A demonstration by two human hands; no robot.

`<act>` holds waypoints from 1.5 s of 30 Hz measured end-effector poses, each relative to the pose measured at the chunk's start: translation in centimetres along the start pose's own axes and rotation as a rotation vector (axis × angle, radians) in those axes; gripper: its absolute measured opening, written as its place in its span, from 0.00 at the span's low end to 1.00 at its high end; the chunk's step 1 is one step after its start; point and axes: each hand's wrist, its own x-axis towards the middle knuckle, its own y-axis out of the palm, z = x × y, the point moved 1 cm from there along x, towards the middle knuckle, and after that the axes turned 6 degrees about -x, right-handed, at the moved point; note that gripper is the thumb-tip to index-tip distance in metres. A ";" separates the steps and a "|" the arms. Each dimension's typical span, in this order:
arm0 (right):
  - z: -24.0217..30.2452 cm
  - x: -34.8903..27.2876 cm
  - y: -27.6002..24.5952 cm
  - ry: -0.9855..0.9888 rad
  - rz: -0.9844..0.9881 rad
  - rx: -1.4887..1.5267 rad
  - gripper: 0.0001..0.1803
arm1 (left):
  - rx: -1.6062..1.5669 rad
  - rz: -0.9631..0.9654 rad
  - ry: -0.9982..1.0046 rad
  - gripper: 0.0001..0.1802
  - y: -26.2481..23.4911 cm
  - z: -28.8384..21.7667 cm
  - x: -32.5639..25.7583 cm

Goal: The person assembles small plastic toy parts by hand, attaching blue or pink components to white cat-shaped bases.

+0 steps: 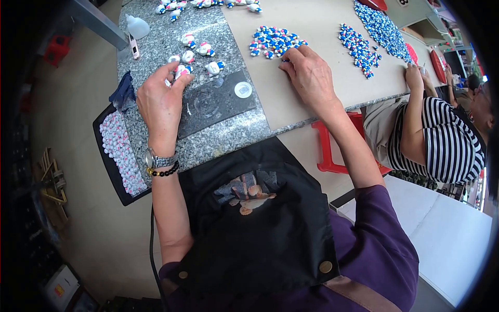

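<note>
My left hand (160, 101) is above the granite worktop, thumb and forefinger curled around a small white piece (167, 82), mostly hidden by the fingers. Just beyond them lie several loose white figurines (188, 56) with pink and blue parts. At the near edge of a pile of small blue-and-white pieces (273, 40), my right hand (311, 75) pinches a tiny dark blue piece (285, 61). Between my hands sits a dark flat slab (215, 104) with a round white lid-like disc (243, 90) on it.
A black tray (99, 127) full of white-and-pink pieces hangs beside the worktop's left edge. A squeeze bottle (138, 26) and a dark cloth (122, 92) are at the left. More blue-and-white piles (358, 49) lie to the right, near a person in a striped shirt (442, 138) and a red stool (327, 148).
</note>
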 end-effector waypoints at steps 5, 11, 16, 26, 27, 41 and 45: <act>-0.4 0.0 -1.2 0.208 0.122 0.473 0.10 | -0.853 -0.014 -0.279 0.17 -0.7 -0.7 -1.2; 0.6 -0.6 -2.5 0.526 0.375 1.501 0.09 | -1.677 0.458 -0.638 0.18 -0.9 -3.3 -4.2; 2.7 -0.4 -3.1 0.315 0.363 1.295 0.07 | -1.754 0.522 -0.745 0.19 -0.4 -4.2 -6.6; 5.6 1.1 -2.2 -0.321 0.115 0.564 0.06 | -1.921 0.549 -0.732 0.28 -0.1 -3.0 -7.7; 5.8 1.2 -2.0 -0.365 0.112 0.521 0.06 | -1.921 0.547 -0.735 0.28 -0.1 -2.9 -7.8; 6.2 0.2 -1.7 -0.382 0.156 0.425 0.06 | -1.777 0.463 -0.701 0.21 -0.3 -3.3 -8.0; 5.9 0.3 -1.6 0.054 0.230 0.819 0.07 | -1.600 0.449 -0.593 0.20 -0.2 -4.1 -7.9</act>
